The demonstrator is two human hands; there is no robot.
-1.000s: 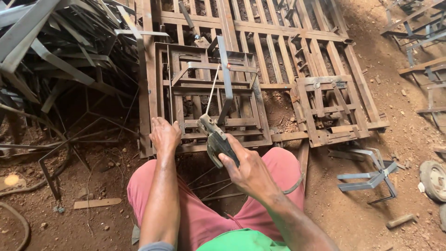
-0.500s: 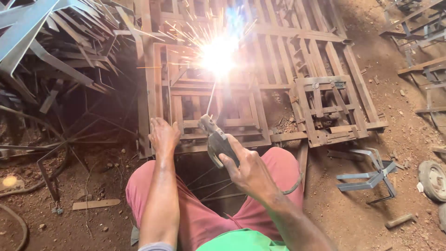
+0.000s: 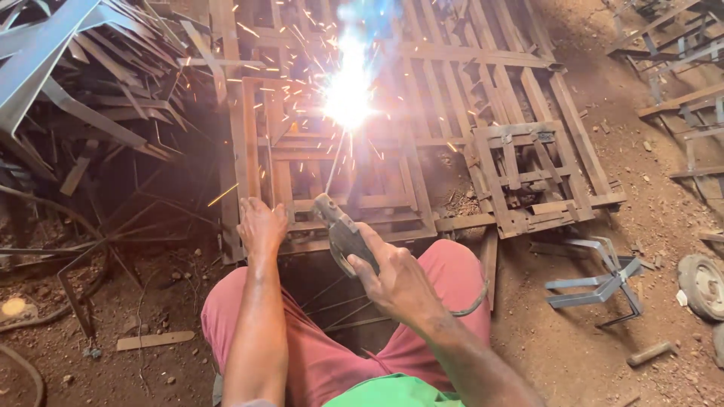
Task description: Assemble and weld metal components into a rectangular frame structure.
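**Inspector A:** The right hand (image 3: 396, 283) is seen closed round the electrode holder (image 3: 343, 234), fingers wrapped on the grip. A thin rod (image 3: 333, 169) runs up from it to the bright arc (image 3: 348, 94), which is struck on the steel frame (image 3: 332, 151) near its far edge. Sparks are thrown outward on all sides.

**Inspector B:** And the left hand (image 3: 260, 226)?

**Inspector A:** It is laid flat, fingers together and bent over the frame's near left corner, nothing pinched. It is judged to be pressed there so that the frame is steadied while the arc burns.

**Inspector B:** How is the frame carried?

**Inspector A:** It is laid flat upon larger grilles (image 3: 483, 68) on the dirt floor (image 3: 581, 347), its near edge just ahead of the knees. The holder is held low and tilted, probably so that the hand is kept back from the sparks. A cable (image 3: 471, 301) is looped from it over the right thigh.

**Inspector B:** Surroundings?

**Inspector A:** Scrap angle iron (image 3: 83, 83) is heaped at the left. A smaller frame (image 3: 528, 177) rests at the right, a bent bracket (image 3: 596, 283) and a wheel (image 3: 701, 286) beyond it.
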